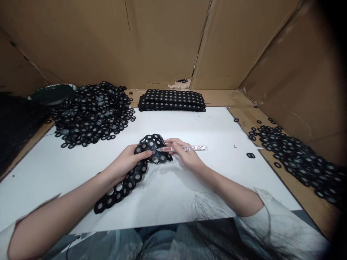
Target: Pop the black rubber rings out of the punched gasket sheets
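My left hand is closed round a floppy black sheet full of round holes; the sheet bends over the hand and trails down toward my left forearm. My right hand pinches a slim clear tool with a pinkish core, its tip pointing left against the sheet's upper fold. Both hands rest over the white work surface, close together at its middle.
A big heap of loose black rings lies at the back left beside a dark bowl. A stack of punched black sheets sits at the back centre. More rings spread along the right edge. Cardboard walls enclose the bench.
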